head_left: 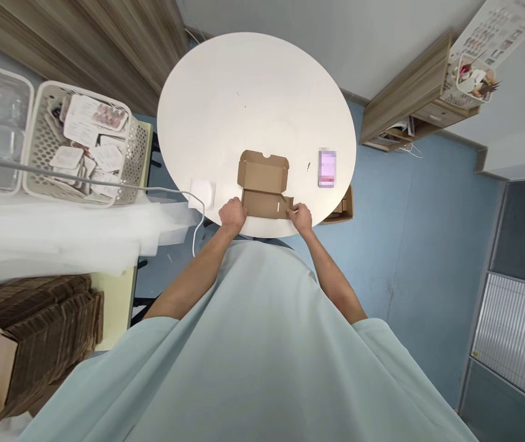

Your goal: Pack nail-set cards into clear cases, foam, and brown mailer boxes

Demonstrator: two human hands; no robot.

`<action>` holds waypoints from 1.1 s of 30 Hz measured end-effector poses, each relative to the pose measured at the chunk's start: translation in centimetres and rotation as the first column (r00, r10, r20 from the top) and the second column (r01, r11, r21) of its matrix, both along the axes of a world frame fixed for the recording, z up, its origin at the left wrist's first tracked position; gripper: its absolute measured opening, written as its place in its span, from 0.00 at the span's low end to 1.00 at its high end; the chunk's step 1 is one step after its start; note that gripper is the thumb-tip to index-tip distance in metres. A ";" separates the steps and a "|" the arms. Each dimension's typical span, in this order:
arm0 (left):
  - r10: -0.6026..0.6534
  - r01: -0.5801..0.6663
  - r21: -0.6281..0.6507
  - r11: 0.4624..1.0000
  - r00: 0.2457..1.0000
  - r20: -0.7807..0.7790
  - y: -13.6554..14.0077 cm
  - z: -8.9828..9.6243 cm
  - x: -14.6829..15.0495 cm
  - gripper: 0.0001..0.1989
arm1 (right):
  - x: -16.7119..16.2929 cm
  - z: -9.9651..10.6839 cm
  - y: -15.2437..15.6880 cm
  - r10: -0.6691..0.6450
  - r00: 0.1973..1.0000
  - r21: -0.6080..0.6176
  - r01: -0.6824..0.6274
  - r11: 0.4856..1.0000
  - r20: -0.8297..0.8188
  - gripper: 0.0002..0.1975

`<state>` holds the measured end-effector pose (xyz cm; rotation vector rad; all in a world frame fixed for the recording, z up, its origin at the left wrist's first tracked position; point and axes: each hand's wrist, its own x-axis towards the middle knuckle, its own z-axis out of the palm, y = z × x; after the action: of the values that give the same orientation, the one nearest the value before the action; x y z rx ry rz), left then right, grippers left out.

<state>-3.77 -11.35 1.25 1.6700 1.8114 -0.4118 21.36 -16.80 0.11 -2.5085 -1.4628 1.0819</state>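
A brown cardboard box (264,175) lies partly folded near the front edge of the round white table (253,80), its lid with side flaps spread away from me. My left hand (233,215) is closed on the box's near left side. At the near right corner, my right hand (301,217) pinches a flap of the same box. A narrow white slot or strip shows on the box's near panel, close to the right hand. The fingertips of my left hand are partly hidden by the hand itself.
A phone (327,169) lies on the table's right side. At its left edge sit a white square object (201,193) and a white cable (195,236). Left stand a basket of cards (124,153) and stacked flat cardboard (54,331). A carton (347,205) stands below, right.
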 end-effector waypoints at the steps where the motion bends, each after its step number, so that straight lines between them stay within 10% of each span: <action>1: 0.001 -0.001 -0.003 1.000 1.000 -0.001 0.0 0.1 0.0 0.17 | 0.0 0.0 0.0 -0.002 1.000 -0.011 0.001 1.000 -0.006 0.08; 12: 0.041 -0.040 -0.023 0.999 0.999 0.006 -0.4 1.0 0.5 0.18 | -2.4 1.8 1.1 0.061 0.976 0.041 -0.053 0.998 -0.211 0.10; 33: 0.021 -0.021 -0.008 1.000 0.999 0.027 -1.0 -1.1 0.0 0.19 | -2.2 -1.5 2.6 0.176 0.984 -0.056 -0.174 0.983 0.031 0.07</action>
<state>-3.80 -12.38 0.11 1.6425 1.8036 -0.3849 19.21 -14.24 -1.41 -2.4847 -1.7156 1.1192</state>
